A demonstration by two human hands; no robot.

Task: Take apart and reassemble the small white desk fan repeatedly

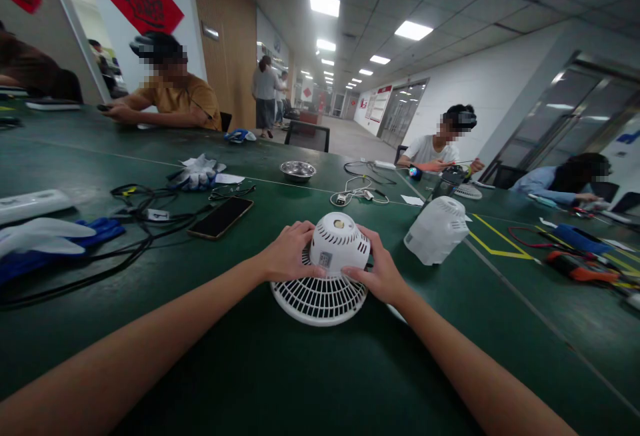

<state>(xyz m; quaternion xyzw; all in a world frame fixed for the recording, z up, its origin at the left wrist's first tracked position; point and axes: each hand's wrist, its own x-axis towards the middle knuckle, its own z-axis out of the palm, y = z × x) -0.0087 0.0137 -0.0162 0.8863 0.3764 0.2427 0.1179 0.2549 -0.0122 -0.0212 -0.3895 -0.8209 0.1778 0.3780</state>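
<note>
In front of me on the green table a white fan head [341,239] lies grille down, its rounded motor housing on top. The slatted fan grille [321,303] spreads out below the housing. My left hand [290,249] grips the housing from the left, thumb across its front by a small label. From the right, my right hand [376,268] wraps round the same housing, its thumb almost meeting the left one. Part of another pale piece shows beneath my right wrist. A white plastic cover [437,231] stands apart, to the right of my hands.
A phone [221,217], black cables [145,229] and gloves [45,243] lie to the left. Beyond the fan are a metal bowl [298,170] and a white cable [357,193]. An orange multimeter [580,268] lies far right. Several people sit around the table.
</note>
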